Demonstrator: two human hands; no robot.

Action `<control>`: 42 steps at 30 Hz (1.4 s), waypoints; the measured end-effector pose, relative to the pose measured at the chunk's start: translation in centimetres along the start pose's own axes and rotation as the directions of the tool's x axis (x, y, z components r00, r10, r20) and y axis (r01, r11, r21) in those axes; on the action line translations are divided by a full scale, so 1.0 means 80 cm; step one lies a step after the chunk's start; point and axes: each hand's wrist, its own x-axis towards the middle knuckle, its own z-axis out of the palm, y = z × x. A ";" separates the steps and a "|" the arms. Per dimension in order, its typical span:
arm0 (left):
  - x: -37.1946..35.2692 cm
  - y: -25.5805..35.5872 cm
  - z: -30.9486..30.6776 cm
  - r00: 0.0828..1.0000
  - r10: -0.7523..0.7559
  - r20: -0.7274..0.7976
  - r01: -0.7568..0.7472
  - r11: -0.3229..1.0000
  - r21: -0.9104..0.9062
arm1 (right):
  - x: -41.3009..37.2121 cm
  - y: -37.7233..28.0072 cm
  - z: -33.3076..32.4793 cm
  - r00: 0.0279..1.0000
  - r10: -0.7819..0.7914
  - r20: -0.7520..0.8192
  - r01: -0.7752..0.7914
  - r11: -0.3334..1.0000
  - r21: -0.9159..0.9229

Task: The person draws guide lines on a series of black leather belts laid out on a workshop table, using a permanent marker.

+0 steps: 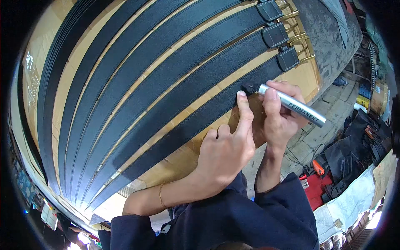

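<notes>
My right hand (280,121) grips a silver permanent marker (306,111), its tip end against or just above the nearest black leather belt (204,118). The marker's very tip is hard to make out against the dark strap. My left hand (227,150) presses its stretched index finger on the same belt, just left of the marker; its other fingers are curled and hold nothing. Several more black belts (187,89) fan out beside this one. Their brass-coloured buckles (298,38) line up at the upper right.
Cardboard (309,81) lies under the belts, on a work surface with a dark grey part (337,50) at the right. A stack of black straps (52,83) curves along the left. On the floor are an orange-handled tool (318,167), red material (316,189) and dark scraps (346,146).
</notes>
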 end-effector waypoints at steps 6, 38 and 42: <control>0.001 -0.001 -0.004 0.999 0.045 -0.019 -0.044 0.997 0.062 | 0.002 0.000 0.001 0.997 -0.032 0.069 0.032 0.999 0.003; -0.021 -0.007 -0.052 0.992 0.013 0.124 -0.038 0.979 0.198 | 0.012 0.005 0.000 0.923 -0.292 0.251 0.316 0.947 -0.059; -0.020 -0.007 -0.048 0.992 0.032 0.121 -0.059 0.973 0.222 | 0.009 -0.001 0.003 0.944 -0.200 0.261 0.228 0.970 -0.080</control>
